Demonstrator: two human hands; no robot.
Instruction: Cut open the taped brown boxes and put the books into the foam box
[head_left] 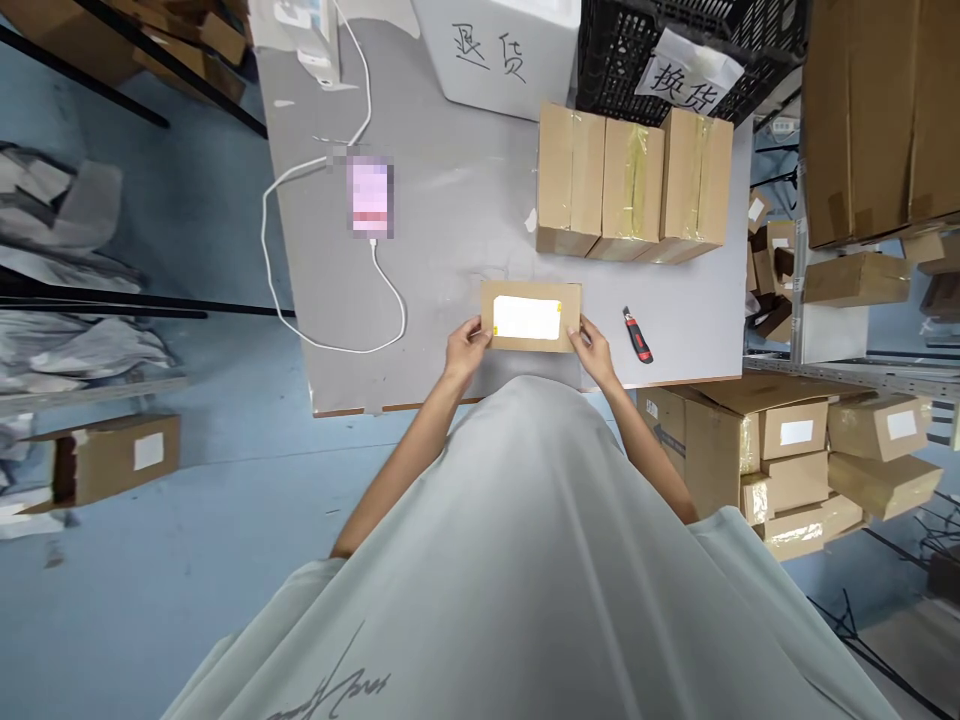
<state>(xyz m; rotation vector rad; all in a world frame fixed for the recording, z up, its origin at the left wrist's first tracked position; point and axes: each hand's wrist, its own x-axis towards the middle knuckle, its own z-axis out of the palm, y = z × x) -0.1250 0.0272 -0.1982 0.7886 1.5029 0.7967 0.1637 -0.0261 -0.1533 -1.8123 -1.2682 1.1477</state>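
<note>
A small cardboard box [531, 345] with a white label on its top face is at the near edge of the grey table. My left hand [467, 347] grips its left end, thumb toward the label. On the opposite end, my right hand [592, 348] holds it with the fingers closed around the edge. A red and black utility knife [637, 335] lies on the tabletop just right of my right hand. Whether the box rests on the table or is slightly lifted, I cannot tell.
Three taped cartons [634, 190] stand at the table's back right, before a black crate [694, 60] and a white bin [502, 60]. A phone [371, 195] with a white cable [264, 235] lies at left. Stacked boxes [795, 480] crowd the floor at right.
</note>
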